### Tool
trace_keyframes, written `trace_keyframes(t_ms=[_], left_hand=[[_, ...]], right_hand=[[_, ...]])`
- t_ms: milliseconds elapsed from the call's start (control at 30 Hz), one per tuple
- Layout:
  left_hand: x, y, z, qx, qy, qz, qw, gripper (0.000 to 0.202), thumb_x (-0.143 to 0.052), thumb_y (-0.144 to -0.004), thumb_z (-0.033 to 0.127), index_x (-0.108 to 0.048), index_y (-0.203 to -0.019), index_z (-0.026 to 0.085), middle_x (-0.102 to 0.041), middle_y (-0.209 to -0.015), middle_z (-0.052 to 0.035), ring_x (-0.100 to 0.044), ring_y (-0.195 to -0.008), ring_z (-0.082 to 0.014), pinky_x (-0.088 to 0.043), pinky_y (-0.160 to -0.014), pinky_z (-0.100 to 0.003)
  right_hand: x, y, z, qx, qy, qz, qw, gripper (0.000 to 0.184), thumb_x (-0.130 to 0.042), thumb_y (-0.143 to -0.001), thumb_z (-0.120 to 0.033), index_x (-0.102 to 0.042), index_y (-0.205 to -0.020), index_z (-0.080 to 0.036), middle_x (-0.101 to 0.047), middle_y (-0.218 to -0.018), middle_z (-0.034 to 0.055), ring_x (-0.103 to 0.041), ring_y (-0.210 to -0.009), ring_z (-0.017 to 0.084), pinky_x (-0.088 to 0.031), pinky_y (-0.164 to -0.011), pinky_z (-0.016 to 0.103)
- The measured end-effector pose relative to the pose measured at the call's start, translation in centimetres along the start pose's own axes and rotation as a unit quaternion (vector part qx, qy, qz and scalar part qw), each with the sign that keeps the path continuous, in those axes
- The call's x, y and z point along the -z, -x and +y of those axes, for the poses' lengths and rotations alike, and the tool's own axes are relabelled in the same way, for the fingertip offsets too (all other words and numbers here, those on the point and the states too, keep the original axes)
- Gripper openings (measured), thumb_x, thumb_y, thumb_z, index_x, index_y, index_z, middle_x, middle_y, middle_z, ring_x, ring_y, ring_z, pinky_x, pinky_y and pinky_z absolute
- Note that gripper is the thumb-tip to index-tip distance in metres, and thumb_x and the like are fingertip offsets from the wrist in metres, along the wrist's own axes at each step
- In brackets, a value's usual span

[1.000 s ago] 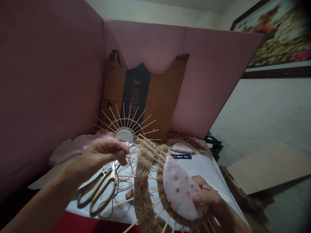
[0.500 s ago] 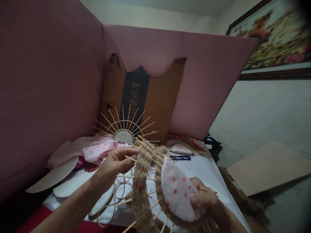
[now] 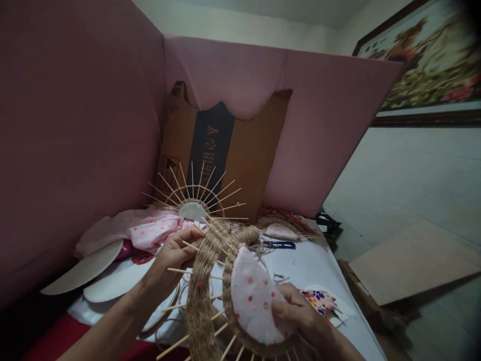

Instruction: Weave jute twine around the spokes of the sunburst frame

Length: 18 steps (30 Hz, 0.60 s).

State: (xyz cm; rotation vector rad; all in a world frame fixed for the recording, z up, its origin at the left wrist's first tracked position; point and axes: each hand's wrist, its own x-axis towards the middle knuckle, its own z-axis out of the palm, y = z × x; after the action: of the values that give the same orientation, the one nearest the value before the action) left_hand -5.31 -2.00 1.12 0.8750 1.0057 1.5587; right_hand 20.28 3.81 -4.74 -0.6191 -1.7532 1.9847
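Note:
A half-round woven fan frame of twine and thin sticks (image 3: 203, 296) is held up in front of me, tilted, its lower edge cut off by the picture. Its centre is a half-disc of pink fabric with small red flowers (image 3: 252, 296). My right hand (image 3: 300, 311) grips this padded half-disc at its straight edge, thumb on top. My left hand (image 3: 180, 253) is closed with fingertips at the outer woven band, by the stick ends; whether it pinches a stick or twine is unclear. A red dot sits on the band.
Behind stands a second stick frame (image 3: 192, 210) against brown cardboard (image 3: 251, 150). Pink fabric (image 3: 156, 228) and pale half-discs (image 3: 84, 268) lie left. A twine roll (image 3: 246, 234), a blue cutter (image 3: 280, 245) and a colourful printed piece (image 3: 319, 301) rest on the white table (image 3: 300, 265).
Both hands and the woven fan frame have shifted left and slightly down. The colourful printed piece at right and the twine roll now show more fully.

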Motion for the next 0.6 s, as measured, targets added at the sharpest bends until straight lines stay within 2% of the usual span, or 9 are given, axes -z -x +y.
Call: trace_keyframes(t_ms=[100, 200, 267, 367, 433, 600], left_hand=[[0.6, -0.2, -0.7, 0.012, -0.007, -0.011, 1.000, 0.016, -0.074, -0.062, 0.019, -0.065, -0.074, 0.014, -0.061, -0.059, 0.0016, -0.050, -0.047, -0.0058, -0.036, -0.045, -0.015], [0.9, -0.4, -1.3, 0.023, -0.003, -0.002, 1.000, 0.017, -0.076, -0.059, 0.019, -0.066, -0.072, 0.014, -0.061, -0.058, 0.0017, -0.050, -0.048, -0.0055, -0.037, -0.046, -0.015], [0.9, -0.5, -1.5, 0.026, 0.003, 0.001, 1.000, 0.018, -0.077, -0.058, 0.020, -0.066, -0.071, 0.014, -0.062, -0.059, 0.0015, -0.052, -0.050, -0.0065, -0.040, -0.048, -0.015], [1.1, -0.6, -1.7, 0.023, 0.007, -0.018, 1.000, 0.017, -0.076, -0.059, 0.020, -0.068, -0.074, 0.015, -0.065, -0.065, 0.0002, -0.056, -0.054, -0.0088, -0.044, -0.052, -0.018], [1.2, -0.6, -1.9, 0.021, 0.006, -0.025, 0.999, 0.016, -0.075, -0.061, 0.020, -0.069, -0.075, 0.015, -0.067, -0.068, -0.0008, -0.058, -0.057, -0.0098, -0.045, -0.054, -0.019], [1.3, -0.7, -2.2, 0.021, 0.015, -0.020, 0.999, 0.017, -0.076, -0.063, 0.022, -0.069, -0.075, 0.015, -0.066, -0.067, -0.0004, -0.057, -0.056, -0.0095, -0.044, -0.053, -0.019]], right_hand=[[-0.1, -0.3, -0.9, 0.026, 0.149, 0.014, 0.988, 0.052, -0.052, -0.080, -0.060, -0.062, -0.089, -0.010, -0.056, -0.071, 0.0035, -0.046, -0.061, 0.011, -0.034, -0.053, 0.020], [-0.3, -1.2, -3.7, 0.098, 0.328, 0.103, 0.934, 0.042, -0.051, -0.085, -0.051, -0.059, -0.107, -0.016, -0.061, -0.096, 0.0075, -0.053, -0.088, 0.020, -0.042, -0.075, 0.030], [-0.8, -2.6, -6.0, 0.138, 0.354, 0.140, 0.914, 0.034, -0.049, -0.089, -0.044, -0.056, -0.113, -0.020, -0.059, -0.110, 0.0075, -0.052, -0.100, 0.020, -0.040, -0.087, 0.034], [-1.9, -5.6, -8.3, 0.190, 0.345, 0.102, 0.913, 0.032, -0.052, -0.089, -0.036, -0.053, -0.119, -0.025, -0.057, -0.117, 0.0058, -0.054, -0.098, 0.017, -0.043, -0.086, 0.033], [-2.5, -7.6, -8.8, 0.212, 0.353, 0.048, 0.910, 0.032, -0.052, -0.089, -0.029, -0.053, -0.120, -0.027, -0.056, -0.118, 0.0046, -0.054, -0.100, 0.016, -0.045, -0.084, 0.032], [-2.8, -10.3, -9.1, 0.273, 0.365, -0.043, 0.889, 0.032, -0.058, -0.083, -0.018, -0.057, -0.116, -0.020, -0.060, -0.105, 0.0056, -0.054, -0.091, 0.014, -0.046, -0.079, 0.030]])
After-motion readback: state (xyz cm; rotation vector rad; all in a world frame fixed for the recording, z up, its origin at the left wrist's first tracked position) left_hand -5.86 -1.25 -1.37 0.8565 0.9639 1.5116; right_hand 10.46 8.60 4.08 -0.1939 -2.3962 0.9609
